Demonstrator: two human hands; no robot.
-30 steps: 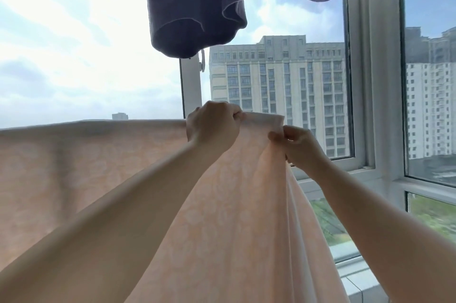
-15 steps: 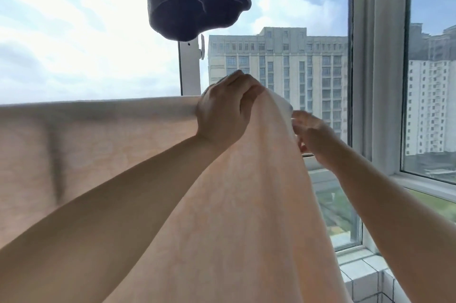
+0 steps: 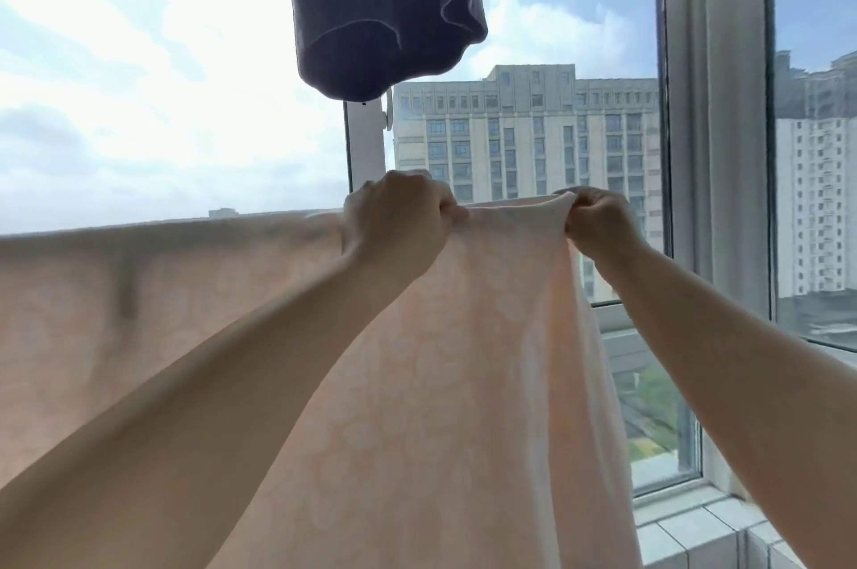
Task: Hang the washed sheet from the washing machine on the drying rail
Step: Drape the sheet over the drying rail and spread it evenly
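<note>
Sheet (image 3: pixel 440 383) looks soft, damp-heavy and floppy; your left hand (image 3: pixel 399 216) and right hand (image 3: pixel 598 220) pinch its top hem, so keep holding there.

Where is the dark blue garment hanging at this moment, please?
In the head view, the dark blue garment hangs at top centre, above both hands gripping the peach sheet, in front of the window frame.

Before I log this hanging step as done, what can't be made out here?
- Drying rail: head view, hidden under the pale peach patterned sheet.
- Sheet's lower hem: cut off by the bottom edge.
- Fingertips of left hand and right hand: curled into the fabric.
- Dark blue-grey garment: its hanger lies above the frame.
</note>
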